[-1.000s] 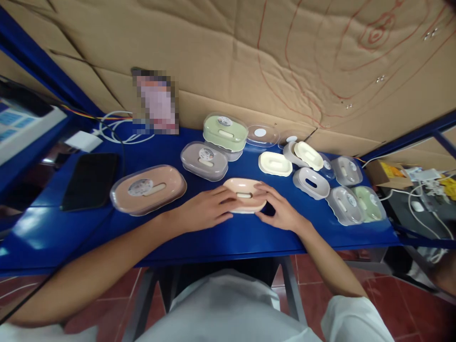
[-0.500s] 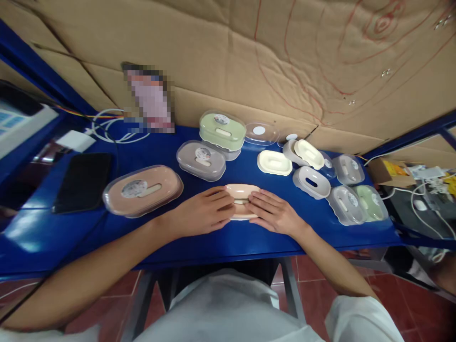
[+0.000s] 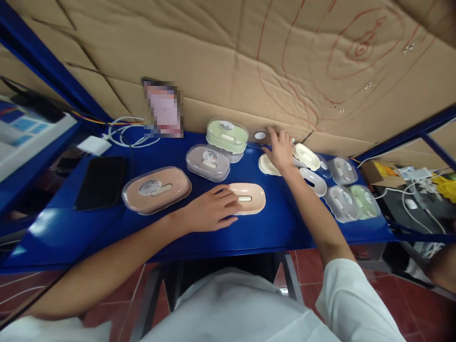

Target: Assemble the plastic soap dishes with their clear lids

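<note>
A peach soap dish [image 3: 250, 197] lies on the blue table [image 3: 199, 228]. My left hand [image 3: 210, 209] rests on its left end, fingers curled against it. My right hand [image 3: 280, 149] is stretched out at the back of the table, fingers spread over a clear lid [image 3: 259, 136] with a white round sticker. Beneath that hand lies a cream dish [image 3: 265, 165]. To the left stand a lidded peach box [image 3: 156, 188], a lidded grey-brown box [image 3: 208, 161] and a lidded green box [image 3: 227, 135].
More dishes and lidded boxes lie right of my right arm: a cream dish [image 3: 305, 156], a grey dish [image 3: 313, 180], clear-lidded boxes [image 3: 342, 203]. A black phone [image 3: 101, 182], white cables [image 3: 123, 133] and a cardboard wall [image 3: 249, 61] bound the left and back.
My right hand left the peach dish and reached to the back of the table over the clear lid. My left hand stayed on the peach dish.
</note>
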`<state>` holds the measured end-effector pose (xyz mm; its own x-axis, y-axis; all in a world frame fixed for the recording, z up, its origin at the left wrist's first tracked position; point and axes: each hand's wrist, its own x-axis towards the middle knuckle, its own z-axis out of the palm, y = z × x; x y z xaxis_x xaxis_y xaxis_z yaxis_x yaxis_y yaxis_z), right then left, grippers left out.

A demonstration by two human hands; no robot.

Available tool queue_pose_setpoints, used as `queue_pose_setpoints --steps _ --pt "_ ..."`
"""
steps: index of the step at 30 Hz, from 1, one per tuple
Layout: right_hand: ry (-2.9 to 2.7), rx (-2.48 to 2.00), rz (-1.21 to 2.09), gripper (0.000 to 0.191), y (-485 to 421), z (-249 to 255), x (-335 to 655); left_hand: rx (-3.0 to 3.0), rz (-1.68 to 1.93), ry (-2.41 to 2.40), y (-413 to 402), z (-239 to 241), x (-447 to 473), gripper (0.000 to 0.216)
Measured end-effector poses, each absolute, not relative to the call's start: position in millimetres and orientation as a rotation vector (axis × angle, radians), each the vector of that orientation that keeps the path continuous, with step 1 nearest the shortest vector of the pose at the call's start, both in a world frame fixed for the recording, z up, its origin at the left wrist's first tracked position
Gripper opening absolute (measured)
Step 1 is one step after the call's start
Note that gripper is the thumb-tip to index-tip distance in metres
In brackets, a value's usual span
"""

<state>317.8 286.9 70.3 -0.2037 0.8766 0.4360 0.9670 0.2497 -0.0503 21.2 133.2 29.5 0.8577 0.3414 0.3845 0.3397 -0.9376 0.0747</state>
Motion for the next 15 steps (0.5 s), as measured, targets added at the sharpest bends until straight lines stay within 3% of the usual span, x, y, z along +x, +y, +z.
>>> queue_pose_setpoints --steps 3,7,10,15 --pt "-2.066 -1.756 -0.433 0.027 276.3 71.4 316.9 3.041 0.650 0.562 133.3 30.1 21.6 0.017" --pt "-2.193 -1.569 -0.505 0.018 187.6 56.8 333.4 3.060 0.674 0.566 131.5 34.2 22.0 0.011" --pt "-2.361 -1.452 -0.367 0.011 110.7 39.5 353.0 3.083 0.656 0.555 131.2 36.0 20.8 0.005" --pt "-2.375 -1.399 0.135 0.049 53.7 25.7 392.1 3.068 0.637 0.521 132.1 35.9 20.2 0.007"
